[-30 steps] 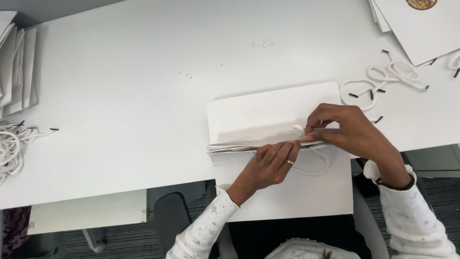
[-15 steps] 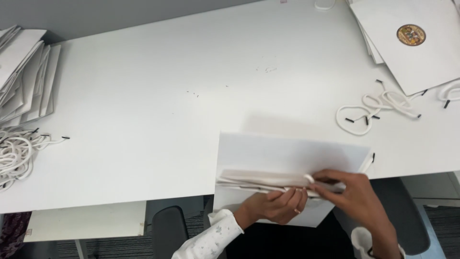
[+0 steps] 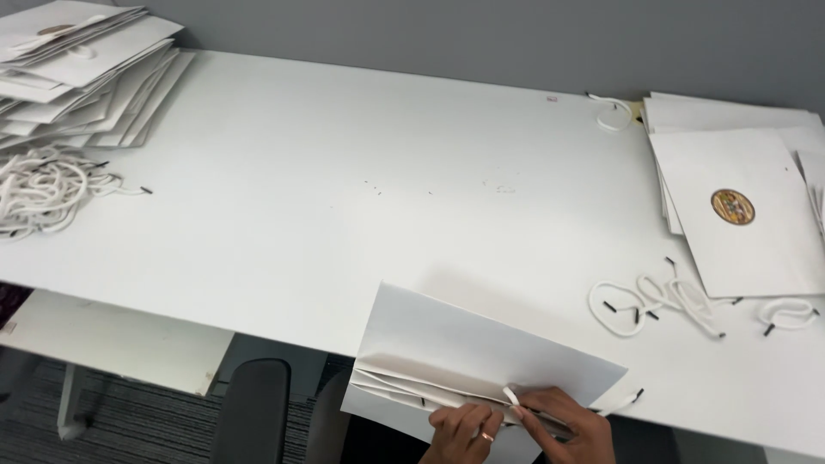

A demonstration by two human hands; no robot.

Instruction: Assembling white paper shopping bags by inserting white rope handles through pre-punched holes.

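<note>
Pinching a white cord (image 3: 510, 395) at the folded paper bag's (image 3: 481, 352) mouth, right hand (image 3: 569, 423) and left hand (image 3: 464, 428).

White on white here: the folded paper bag (image 3: 481, 352) is plain white, and so is the cord (image 3: 511, 396) poking from it, tipped in black. The left hand (image 3: 464, 431) wears a gold-toned ring (image 3: 487, 436). The table (image 3: 344, 215) is white with a few dark specks. The loose cords (image 3: 662, 302) are white with black ends. The flat bag (image 3: 743, 210) at right is white with a round gold-and-brown emblem (image 3: 732, 206). The wall (image 3: 481, 34) is grey, the chair (image 3: 253, 412) black, the carpet (image 3: 129, 430) striped grey.
</note>
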